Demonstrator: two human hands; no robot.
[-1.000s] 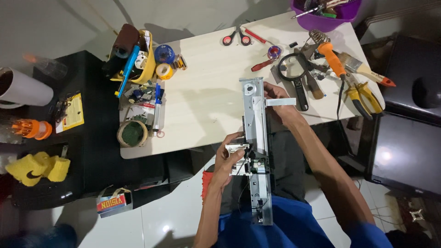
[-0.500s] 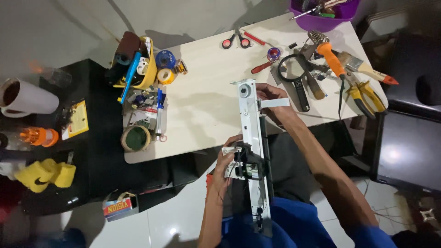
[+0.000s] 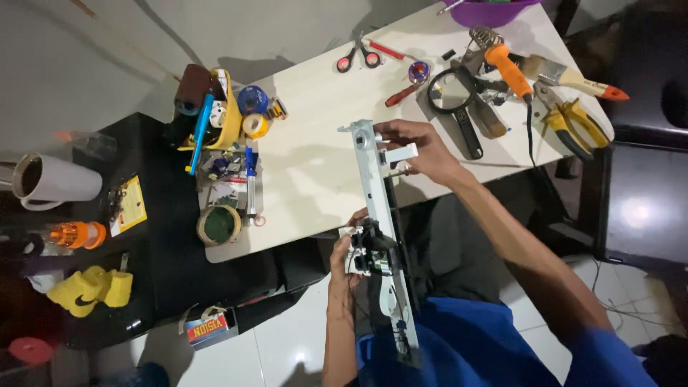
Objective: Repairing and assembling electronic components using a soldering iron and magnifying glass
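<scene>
Right hand (image 3: 416, 147) gripped the far end of a long grey metal rail assembly (image 3: 380, 215), fingers curled around its top bracket. Left hand (image 3: 344, 261) pinched the small carriage block (image 3: 367, 254) midway along the rail, thumb and fingers pressed on its sides. Rail ran from the pale tabletop (image 3: 315, 172) edge back toward the blue-clad lap, held off the table. Near the right hand: magnifying glass (image 3: 455, 97), orange-handled soldering iron (image 3: 507, 68), yellow pliers (image 3: 573, 122). On the floor lower left, a small rectangular box (image 3: 208, 330) with red-and-yellow label. On the black side table (image 3: 165, 244), a yellow rectangular card (image 3: 131, 206).
</scene>
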